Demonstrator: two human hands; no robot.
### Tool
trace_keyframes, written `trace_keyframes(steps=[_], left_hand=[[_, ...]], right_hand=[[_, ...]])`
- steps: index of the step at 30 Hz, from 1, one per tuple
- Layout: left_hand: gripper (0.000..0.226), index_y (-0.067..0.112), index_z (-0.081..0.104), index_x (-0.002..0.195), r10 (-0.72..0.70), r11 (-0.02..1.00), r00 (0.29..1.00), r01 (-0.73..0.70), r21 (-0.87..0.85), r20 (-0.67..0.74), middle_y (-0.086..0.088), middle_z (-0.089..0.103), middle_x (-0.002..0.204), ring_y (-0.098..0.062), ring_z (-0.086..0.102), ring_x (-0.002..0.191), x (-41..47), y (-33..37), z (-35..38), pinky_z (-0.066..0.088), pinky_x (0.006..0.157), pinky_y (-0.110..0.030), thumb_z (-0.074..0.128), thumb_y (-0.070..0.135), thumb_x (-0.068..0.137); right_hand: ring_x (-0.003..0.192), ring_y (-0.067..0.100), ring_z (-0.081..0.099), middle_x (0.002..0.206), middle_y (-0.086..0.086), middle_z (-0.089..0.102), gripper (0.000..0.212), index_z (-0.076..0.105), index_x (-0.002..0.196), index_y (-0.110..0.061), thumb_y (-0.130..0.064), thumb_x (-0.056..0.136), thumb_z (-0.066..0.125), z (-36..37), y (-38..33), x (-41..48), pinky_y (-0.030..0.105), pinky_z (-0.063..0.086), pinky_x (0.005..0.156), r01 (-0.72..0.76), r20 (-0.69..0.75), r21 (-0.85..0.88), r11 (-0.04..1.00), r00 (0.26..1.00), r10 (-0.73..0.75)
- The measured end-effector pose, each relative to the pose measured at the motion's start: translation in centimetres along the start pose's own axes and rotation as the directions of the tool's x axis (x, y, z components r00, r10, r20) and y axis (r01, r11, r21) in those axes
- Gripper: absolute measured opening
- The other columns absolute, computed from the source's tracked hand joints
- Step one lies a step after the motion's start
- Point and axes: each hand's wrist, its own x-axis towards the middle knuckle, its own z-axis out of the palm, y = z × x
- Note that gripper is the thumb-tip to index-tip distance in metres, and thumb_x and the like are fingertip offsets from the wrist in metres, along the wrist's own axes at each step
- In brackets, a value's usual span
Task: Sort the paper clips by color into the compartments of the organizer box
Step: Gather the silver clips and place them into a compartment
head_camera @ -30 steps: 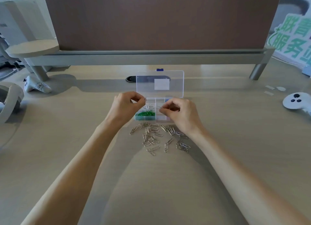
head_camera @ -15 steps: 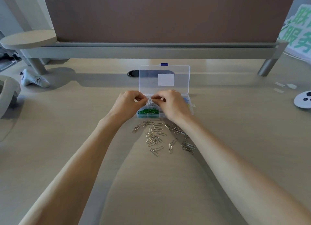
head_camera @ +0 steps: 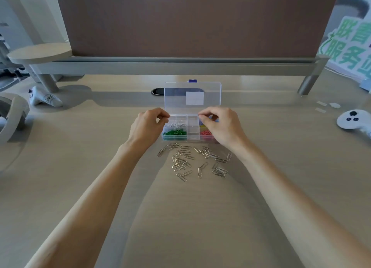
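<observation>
A clear organizer box (head_camera: 193, 137) sits mid-desk with its lid (head_camera: 176, 95) standing open. Green clips (head_camera: 174, 133) fill its near left compartment and silver ones (head_camera: 178, 124) lie behind them. Pink clips (head_camera: 206, 133) and yellow clips (head_camera: 202, 125) are on the right. Several loose silver clips (head_camera: 183, 161) are scattered in front of the box. My left hand (head_camera: 147, 127) hovers at the box's left rim with thumb and forefinger pinched. My right hand (head_camera: 220, 125) is over the right compartments, pinched the same way. Whatever each pinch holds is too small to make out clearly.
A brown divider panel on a grey rail (head_camera: 180, 65) closes off the back of the desk. There is a white controller (head_camera: 353, 121) at the far right and another (head_camera: 45, 100) at the far left. A headset (head_camera: 12, 115) lies at the left edge, and a cable grommet (head_camera: 157, 91) is behind the box.
Half a second ago both hands met fingertip to fingertip over the silver compartment. They have since drawn apart sideways, left toward the left rim and right over the right compartments, still pinched.
</observation>
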Motion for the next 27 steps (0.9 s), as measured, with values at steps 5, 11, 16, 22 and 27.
trace_keyframes(steps=[5,11,16,22,27], left_hand=[[0.020,0.031,0.067,0.111,0.292,0.949,0.951,-0.301,0.095,0.099,0.019,0.059,0.110,-0.006,0.044,0.098,-1.4,0.5,0.3,0.041,0.068,-0.028,0.054,0.026,0.097],[0.032,0.023,0.066,0.117,0.318,0.928,0.934,-0.342,0.148,0.161,0.009,0.061,0.124,-0.008,0.037,0.099,-1.7,0.1,1.1,0.038,0.072,-0.027,0.043,0.010,0.097],[0.029,0.024,0.067,0.113,0.401,0.911,0.910,-0.408,0.063,0.101,0.011,0.062,0.115,-0.010,0.043,0.104,-3.5,2.4,0.7,0.050,0.075,-0.037,0.055,0.008,0.091],[0.017,0.026,0.071,0.107,0.570,0.817,0.776,-0.571,-0.082,0.269,0.012,0.062,0.105,-0.011,0.048,0.102,-5.6,5.7,2.7,0.047,0.080,-0.036,0.063,0.027,0.092],[0.019,0.024,0.073,0.104,0.579,0.795,0.760,-0.606,0.003,0.296,0.008,0.064,0.103,-0.009,0.043,0.104,-5.3,6.3,3.9,0.049,0.079,-0.039,0.066,0.033,0.088]], right_hand=[[0.071,0.000,0.056,0.084,-0.008,0.069,0.011,0.075,0.094,-0.020,-0.017,0.089,0.066,-2.1,2.4,-3.9,0.005,0.038,0.064,-0.075,-0.038,-0.002,0.997,0.996,0.075],[0.075,0.006,0.056,0.086,-0.004,0.064,0.018,0.076,0.096,-0.023,-0.011,0.087,0.065,-2.7,4.7,-6.9,0.014,0.039,0.067,-0.073,-0.027,-0.148,0.986,0.997,0.070],[0.091,0.013,0.052,0.088,-0.005,0.059,0.019,0.074,0.102,-0.028,-0.020,0.086,0.067,-4.2,5.3,-7.6,0.027,0.042,0.076,0.057,0.205,-0.300,0.952,0.979,0.006],[0.086,0.013,0.049,0.081,-0.007,0.055,0.017,0.056,0.076,-0.035,-0.031,0.085,0.069,-5.1,4.3,-7.5,0.031,0.044,0.076,0.076,0.287,-0.303,0.950,0.958,0.015],[0.075,0.007,0.056,0.082,-0.007,0.064,0.008,0.068,0.078,-0.029,-0.027,0.082,0.074,-5.8,3.2,-7.9,0.023,0.043,0.067,-0.022,0.337,-0.158,0.987,0.938,0.075]])
